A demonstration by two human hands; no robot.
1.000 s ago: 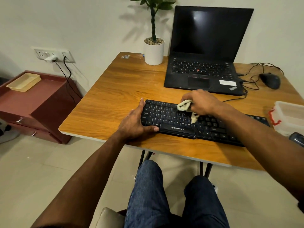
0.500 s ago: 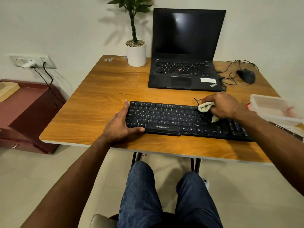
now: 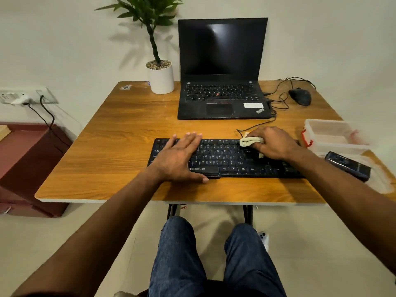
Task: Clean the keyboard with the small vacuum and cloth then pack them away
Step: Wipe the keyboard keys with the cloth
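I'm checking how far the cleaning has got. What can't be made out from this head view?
- Keys under the left hand and right hand: covered, so their cleanliness is unknown.
- Most of the cloth: wrapped inside the right hand's fingers.
- Dust on the keyboard: too small to see.
- Plastic box: blurred, contents unclear.
- Dark device beside it: blurred, so unclear whether it is the vacuum.

Left hand (image 3: pixel 179 156) hides keyboard (image 3: pixel 225 159) keys; container (image 3: pixel 336 133) blurred.

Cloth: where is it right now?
In the head view, the cloth is bunched in the right hand, on the right half of the keyboard, just in front of the laptop.
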